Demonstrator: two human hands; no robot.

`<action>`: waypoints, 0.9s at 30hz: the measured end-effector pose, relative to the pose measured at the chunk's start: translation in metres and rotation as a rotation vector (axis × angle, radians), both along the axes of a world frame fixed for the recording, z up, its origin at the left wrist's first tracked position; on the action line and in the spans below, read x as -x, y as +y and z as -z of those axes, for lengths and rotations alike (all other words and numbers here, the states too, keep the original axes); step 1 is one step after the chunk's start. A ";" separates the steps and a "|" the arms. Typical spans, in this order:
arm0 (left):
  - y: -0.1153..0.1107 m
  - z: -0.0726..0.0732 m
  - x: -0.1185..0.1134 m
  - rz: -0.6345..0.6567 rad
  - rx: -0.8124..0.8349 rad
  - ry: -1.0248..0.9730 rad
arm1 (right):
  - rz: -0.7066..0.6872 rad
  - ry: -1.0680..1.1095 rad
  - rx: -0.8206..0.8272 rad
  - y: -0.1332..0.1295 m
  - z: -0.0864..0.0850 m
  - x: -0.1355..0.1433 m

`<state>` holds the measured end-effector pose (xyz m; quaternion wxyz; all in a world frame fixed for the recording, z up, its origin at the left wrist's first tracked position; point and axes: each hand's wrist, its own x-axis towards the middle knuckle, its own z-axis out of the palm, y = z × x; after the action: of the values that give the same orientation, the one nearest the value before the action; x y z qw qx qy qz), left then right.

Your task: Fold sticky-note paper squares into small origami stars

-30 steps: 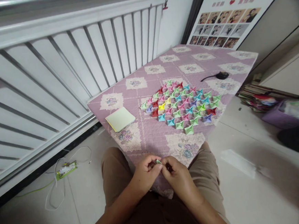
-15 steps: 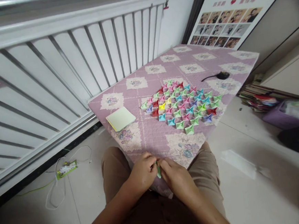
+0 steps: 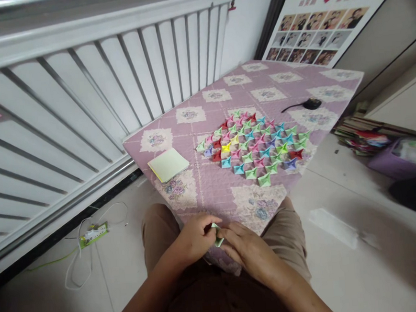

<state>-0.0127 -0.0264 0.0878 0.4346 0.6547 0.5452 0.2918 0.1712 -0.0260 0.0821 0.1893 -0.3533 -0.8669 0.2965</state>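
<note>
A small folded piece of light green paper [image 3: 217,241] is pinched between my two hands at the near corner of the table. My left hand [image 3: 196,238] grips its left side, and the fingers of my right hand [image 3: 243,246] close on its right side. Part of the paper is hidden by my fingers. Beyond my hands, several folded paper pieces [image 3: 250,174] in green, pink, blue, red, yellow and purple stand in slanting rows. A stack of square pale paper sheets [image 3: 168,164] lies to the left.
The table [image 3: 211,194] has a purple floral cloth, and a white radiator [image 3: 132,70] runs along its left. A black corded object [image 3: 312,103] lies farther back. A power strip [image 3: 93,234] with cables is on the floor at left; a purple bin [image 3: 388,161] stands at right.
My hands have moved slightly apart and their fingers have shifted on the green paper, so more of it shows. The view has moved a little; the things on the table stay put.
</note>
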 end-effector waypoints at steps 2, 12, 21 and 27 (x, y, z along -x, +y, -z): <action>-0.001 -0.001 -0.001 -0.013 0.049 -0.071 | 0.036 0.031 0.051 -0.003 -0.002 0.002; -0.007 0.005 0.001 -0.057 0.287 -0.486 | 0.327 0.232 0.218 -0.010 0.003 0.007; -0.012 0.004 -0.014 -0.199 0.230 -0.391 | 0.534 0.398 0.442 -0.014 0.005 0.017; -0.014 -0.002 -0.013 -0.182 0.099 -0.191 | 0.460 0.580 0.683 -0.006 0.006 0.012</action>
<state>0.0007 -0.0399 0.0895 0.4879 0.5497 0.5723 0.3638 0.1590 -0.0320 0.0764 0.3563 -0.4803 -0.5315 0.5999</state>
